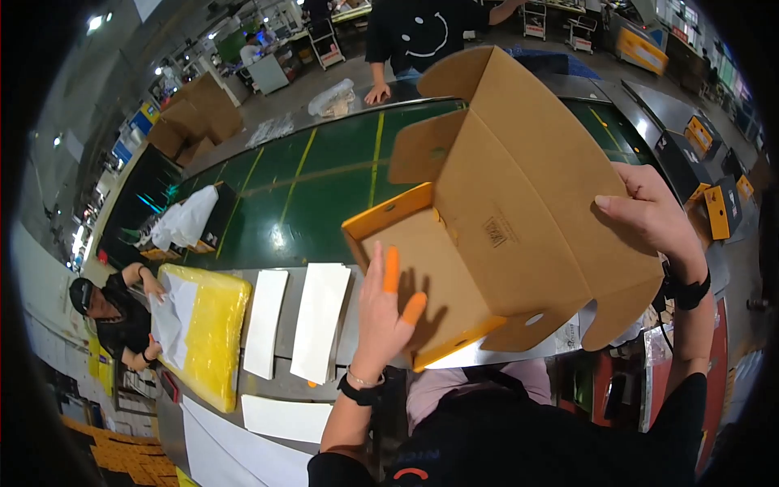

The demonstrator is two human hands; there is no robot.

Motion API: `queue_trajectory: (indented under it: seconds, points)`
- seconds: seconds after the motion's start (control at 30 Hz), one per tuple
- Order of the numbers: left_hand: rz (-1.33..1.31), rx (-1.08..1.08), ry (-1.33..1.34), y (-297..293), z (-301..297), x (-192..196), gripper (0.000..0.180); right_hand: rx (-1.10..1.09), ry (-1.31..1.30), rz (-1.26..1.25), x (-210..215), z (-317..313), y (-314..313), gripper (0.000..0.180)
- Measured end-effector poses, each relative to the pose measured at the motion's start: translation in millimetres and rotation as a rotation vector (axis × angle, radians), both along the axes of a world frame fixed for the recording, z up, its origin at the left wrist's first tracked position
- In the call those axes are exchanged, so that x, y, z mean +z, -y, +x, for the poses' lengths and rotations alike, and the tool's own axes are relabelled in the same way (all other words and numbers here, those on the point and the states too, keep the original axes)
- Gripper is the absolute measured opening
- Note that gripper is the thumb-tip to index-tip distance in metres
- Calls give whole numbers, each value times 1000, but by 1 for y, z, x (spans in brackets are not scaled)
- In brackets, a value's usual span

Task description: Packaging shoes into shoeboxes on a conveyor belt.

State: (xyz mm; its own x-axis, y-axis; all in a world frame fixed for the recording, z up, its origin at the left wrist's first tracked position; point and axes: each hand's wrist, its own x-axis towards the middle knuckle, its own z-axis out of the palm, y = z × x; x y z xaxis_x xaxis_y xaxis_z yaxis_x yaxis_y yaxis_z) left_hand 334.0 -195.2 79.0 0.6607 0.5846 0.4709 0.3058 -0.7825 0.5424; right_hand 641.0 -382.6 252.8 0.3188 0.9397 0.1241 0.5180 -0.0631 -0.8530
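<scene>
A brown cardboard box [527, 178] with orange outer sides is tilted up in front of me, its lid and side flaps spread wide. My right hand [645, 207] grips the lid's right edge, thumb on the brown inner face and fingers behind it. My left hand [385, 312] is at the left side of the box's shallow tray part [422, 252], fingers stretched out and apart. Orange finger covers sit on two of its fingers. Whether its palm touches the tray wall, I cannot tell.
White card strips [320, 321] lie on the metal table beside a yellow plastic-wrapped pack [219, 333], which a co-worker [122, 321] touches. Beyond runs a green conveyor belt [324, 178] carrying a box with white paper [187, 219]. Another person [406, 40] stands across it. Black-and-orange boxes [718, 207] are at right.
</scene>
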Motion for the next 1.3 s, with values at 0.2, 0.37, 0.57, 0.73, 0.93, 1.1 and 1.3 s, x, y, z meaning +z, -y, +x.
queue_trajectory:
  seconds: [0.2, 0.37, 0.57, 0.73, 0.93, 1.1, 1.3]
  points:
    - [-131, 399, 47, -28, -22, -104, 81, 26, -11, 13, 1, 4, 2, 34]
    - [-987, 283, 285, -55, -18, -74, 55, 68, 87, 39, 0, 11, 3, 36]
    - [-945, 301, 324, -108, -10, -6, 28, 9, 381, 221, -24, 50, 30, 28]
    - [-726, 1, 1028, -139, 69, 8, 26, 28, 332, 178, -102, 175, 83, 52]
    - [248, 175, 534, -195, 104, 11, 28, -318, 79, 399, -169, 164, 32, 61]
    - [426, 57, 409, -193, 118, 46, 28, -340, 83, 478, -171, 132, 40, 60]
    - [524, 128, 363, -170, 104, 64, 27, -399, 71, 503, -162, 154, 59, 60]
